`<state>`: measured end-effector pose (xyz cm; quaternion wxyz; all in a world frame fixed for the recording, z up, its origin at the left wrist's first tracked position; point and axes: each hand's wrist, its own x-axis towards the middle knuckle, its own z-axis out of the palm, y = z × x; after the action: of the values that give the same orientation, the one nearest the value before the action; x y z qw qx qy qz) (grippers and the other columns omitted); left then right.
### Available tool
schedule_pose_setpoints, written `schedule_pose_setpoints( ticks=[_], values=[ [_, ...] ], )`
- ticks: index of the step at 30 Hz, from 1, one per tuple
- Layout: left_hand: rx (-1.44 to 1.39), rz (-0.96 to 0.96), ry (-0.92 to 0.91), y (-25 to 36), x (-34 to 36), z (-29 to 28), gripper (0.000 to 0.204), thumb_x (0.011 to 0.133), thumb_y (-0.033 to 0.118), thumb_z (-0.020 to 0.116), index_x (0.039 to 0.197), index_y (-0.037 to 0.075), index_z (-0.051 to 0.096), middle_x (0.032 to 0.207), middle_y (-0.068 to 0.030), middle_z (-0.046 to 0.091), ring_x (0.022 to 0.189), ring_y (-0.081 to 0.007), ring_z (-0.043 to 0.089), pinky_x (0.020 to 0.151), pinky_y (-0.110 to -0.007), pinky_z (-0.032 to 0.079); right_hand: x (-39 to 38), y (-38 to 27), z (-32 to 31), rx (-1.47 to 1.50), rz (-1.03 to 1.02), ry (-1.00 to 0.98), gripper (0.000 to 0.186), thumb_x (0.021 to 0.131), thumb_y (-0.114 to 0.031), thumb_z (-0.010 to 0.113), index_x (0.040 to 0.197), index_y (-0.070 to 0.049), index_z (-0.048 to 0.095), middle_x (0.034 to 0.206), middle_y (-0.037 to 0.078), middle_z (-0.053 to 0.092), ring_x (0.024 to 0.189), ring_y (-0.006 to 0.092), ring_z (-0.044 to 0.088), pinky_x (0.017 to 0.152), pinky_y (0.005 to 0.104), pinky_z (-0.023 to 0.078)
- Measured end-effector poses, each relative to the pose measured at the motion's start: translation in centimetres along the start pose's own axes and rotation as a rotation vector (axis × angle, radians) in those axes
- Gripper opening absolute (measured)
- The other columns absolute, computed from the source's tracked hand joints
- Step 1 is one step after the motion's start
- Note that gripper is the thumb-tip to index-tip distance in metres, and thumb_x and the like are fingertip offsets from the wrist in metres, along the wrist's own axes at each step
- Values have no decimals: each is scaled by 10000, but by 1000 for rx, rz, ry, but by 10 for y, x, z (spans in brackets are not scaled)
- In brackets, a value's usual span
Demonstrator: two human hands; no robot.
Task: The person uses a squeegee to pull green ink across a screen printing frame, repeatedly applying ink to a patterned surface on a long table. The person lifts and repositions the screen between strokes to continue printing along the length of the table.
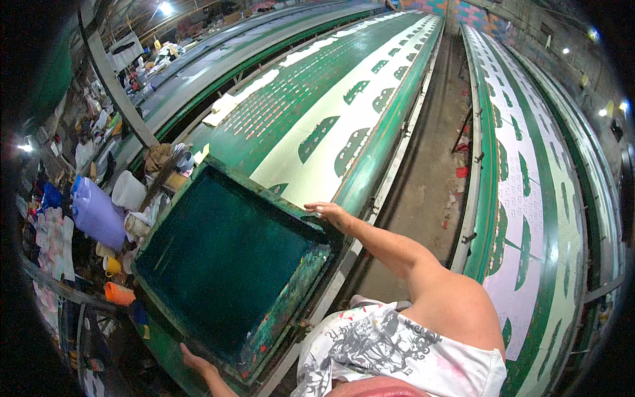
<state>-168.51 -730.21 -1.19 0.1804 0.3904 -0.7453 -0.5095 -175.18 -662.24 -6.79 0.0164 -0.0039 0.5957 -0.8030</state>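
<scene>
A wooden-framed printing screen (228, 264) with a dark teal, ink-stained inside sits at a slant at the near end of the long green table (297, 83). My right hand (332, 214) holds its far right corner, fingers reaching along the top of the rim. Against the rim's near left side is my left hand (194, 360), gripping the edge; some of its fingers are hidden. Beyond the screen lies a pale yellow-white cloth strip (301, 169) printed with dark green curved shapes, running away along the table.
A lilac jug (99, 210), a yellow cup (112, 266) and an orange cup (120, 294) crowd the left side. A metal post (118, 83) rises there. Right of me runs an aisle (423, 155), then another long table with printed lilac cloth (512, 264).
</scene>
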Motion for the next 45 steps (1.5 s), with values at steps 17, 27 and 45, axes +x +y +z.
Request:
schedule_pose_setpoints(
  ticks=[17,27,45],
  values=[
    [65,40,-86,-8,11,-3,758,1121,577,493,1612,1,532,1647,-242,519,1482,-428,528,1237,-598,409,-10,-41,-19,30,-25,269,615,1044,-166,747,1593,11,534,1372,193,727,1104,251,756,976,390,627],
    [413,121,-46,-26,45,11,676,1150,496,500,1416,-102,673,1404,-291,703,1238,-464,690,1075,-532,530,-61,-41,126,-819,-567,-590,277,970,-126,740,1229,-34,774,1230,167,749,1169,379,709,1006,487,583],
    [903,591,-20,-2,23,-14,398,1159,171,457,1478,21,643,1466,-225,657,1340,-447,599,1176,-548,455,-73,21,211,-1437,-818,-755,427,980,-299,678,1365,-120,718,1200,71,698,1130,272,667,947,435,516]
  ],
)
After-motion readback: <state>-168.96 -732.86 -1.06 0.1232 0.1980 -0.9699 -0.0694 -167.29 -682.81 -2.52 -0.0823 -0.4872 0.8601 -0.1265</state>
